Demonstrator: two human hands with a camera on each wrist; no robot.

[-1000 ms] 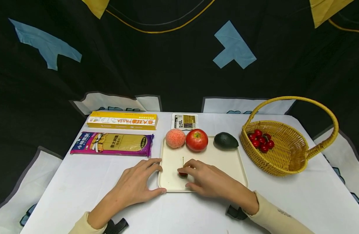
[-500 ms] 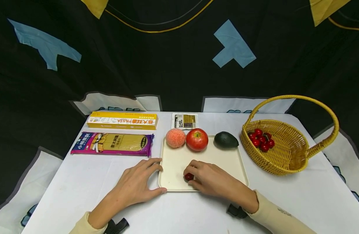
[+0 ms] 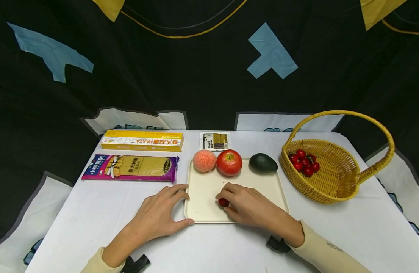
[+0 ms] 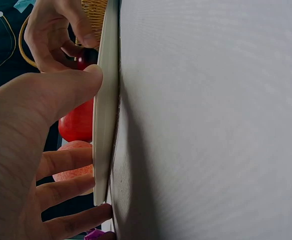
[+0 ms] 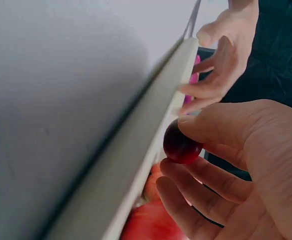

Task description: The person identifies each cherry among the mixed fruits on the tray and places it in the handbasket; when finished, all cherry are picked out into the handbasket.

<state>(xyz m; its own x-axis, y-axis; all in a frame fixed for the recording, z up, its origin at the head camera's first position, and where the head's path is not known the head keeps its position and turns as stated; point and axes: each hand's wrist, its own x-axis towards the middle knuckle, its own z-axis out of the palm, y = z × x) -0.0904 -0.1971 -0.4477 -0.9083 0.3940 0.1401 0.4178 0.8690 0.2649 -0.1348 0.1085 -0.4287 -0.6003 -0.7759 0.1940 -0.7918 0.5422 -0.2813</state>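
Note:
Over the front of a cream rectangular tray (image 3: pixel 200 189), my right hand (image 3: pixel 252 204) pinches a dark red cherry (image 3: pixel 223 203) whose stem points up in the head view. The right wrist view has the cherry (image 5: pixel 182 142) between the thumb and fingers. My left hand (image 3: pixel 160 212) rests at the tray's left side, fingers spread along the edge and thumb by the front corner. From the left wrist, its thumb and fingertips touch the tray rim (image 4: pixel 105 115). A pink peach (image 3: pixel 204 161), a red apple (image 3: pixel 229 163) and a dark green avocado (image 3: pixel 263 163) line the tray's back.
Right of the tray stands a yellow wicker basket (image 3: pixel 339 170) with a tall handle, holding several cherries (image 3: pixel 305 163). At the left lie a yellow pasta box (image 3: pixel 142 140) and a purple noodle packet (image 3: pixel 131 167). A small sachet (image 3: pixel 214 141) lies behind the tray.
My right hand and the cherry have shifted to the right across the tray. The cherry's stem was hidden half a second ago and shows again now. My left hand stays in place.

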